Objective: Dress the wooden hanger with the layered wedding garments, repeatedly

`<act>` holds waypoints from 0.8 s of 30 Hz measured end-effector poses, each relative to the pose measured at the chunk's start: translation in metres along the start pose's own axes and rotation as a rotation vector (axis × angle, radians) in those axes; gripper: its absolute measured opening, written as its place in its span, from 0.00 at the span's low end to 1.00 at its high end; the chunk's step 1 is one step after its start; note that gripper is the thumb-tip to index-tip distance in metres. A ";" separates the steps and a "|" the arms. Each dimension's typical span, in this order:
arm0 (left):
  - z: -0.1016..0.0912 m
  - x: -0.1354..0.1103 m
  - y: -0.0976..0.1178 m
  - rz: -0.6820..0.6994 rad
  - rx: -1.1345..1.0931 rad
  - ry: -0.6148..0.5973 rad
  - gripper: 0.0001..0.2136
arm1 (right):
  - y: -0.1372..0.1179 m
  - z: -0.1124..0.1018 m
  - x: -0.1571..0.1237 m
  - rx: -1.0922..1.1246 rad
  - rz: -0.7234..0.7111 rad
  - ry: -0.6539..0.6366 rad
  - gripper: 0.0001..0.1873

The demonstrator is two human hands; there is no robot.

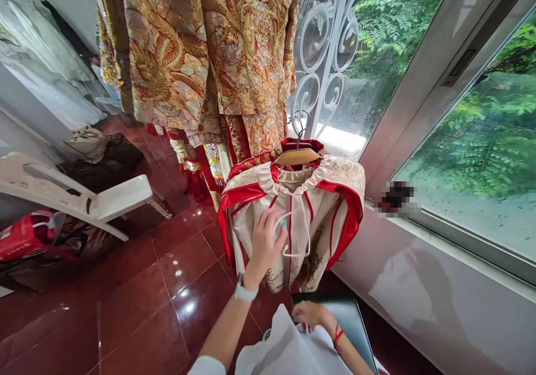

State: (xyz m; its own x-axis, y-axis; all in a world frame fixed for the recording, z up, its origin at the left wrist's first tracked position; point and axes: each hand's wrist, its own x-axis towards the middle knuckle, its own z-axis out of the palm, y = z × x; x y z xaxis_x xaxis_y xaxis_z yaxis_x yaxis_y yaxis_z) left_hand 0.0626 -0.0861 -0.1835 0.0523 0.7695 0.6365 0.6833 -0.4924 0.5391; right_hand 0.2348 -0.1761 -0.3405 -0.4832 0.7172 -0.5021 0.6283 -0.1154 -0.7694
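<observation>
A cream brocade garment (343, 174) with red satin edging hangs from a wooden hanger (298, 157) with a metal hook. Its gathered neckline (268, 181) has a thin pale cord (309, 235) dangling in loops down the front. My left hand (267, 238) is at the garment's front, left of the cord, with fingers and thumb apart; any contact with the cord is unclear. Lower down, my right hand (313, 313) hovers by the white cloth (288, 347) over my lap, fingers loosely bent and apart, with nothing visible in them.
Gold-embroidered garments (167, 57) hang behind. A white chair (121, 196) and red bag (29, 235) stand left on the tiled floor (138, 302). At right are a window (473, 140) and its sill; a black seat (355, 319) is beside my right hand.
</observation>
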 end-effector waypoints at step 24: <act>-0.016 0.097 0.007 0.319 0.495 -0.582 0.14 | -0.147 -0.152 0.022 0.005 -0.653 1.021 0.12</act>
State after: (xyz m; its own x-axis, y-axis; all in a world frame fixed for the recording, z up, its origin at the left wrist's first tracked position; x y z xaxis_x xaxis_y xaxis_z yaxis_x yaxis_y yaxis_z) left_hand 0.0602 -0.0209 -0.1090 0.5740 0.7774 0.2574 0.8062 -0.5915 -0.0114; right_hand 0.2250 -0.0392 -0.1783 -0.0035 0.8532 0.5216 0.4423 0.4691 -0.7644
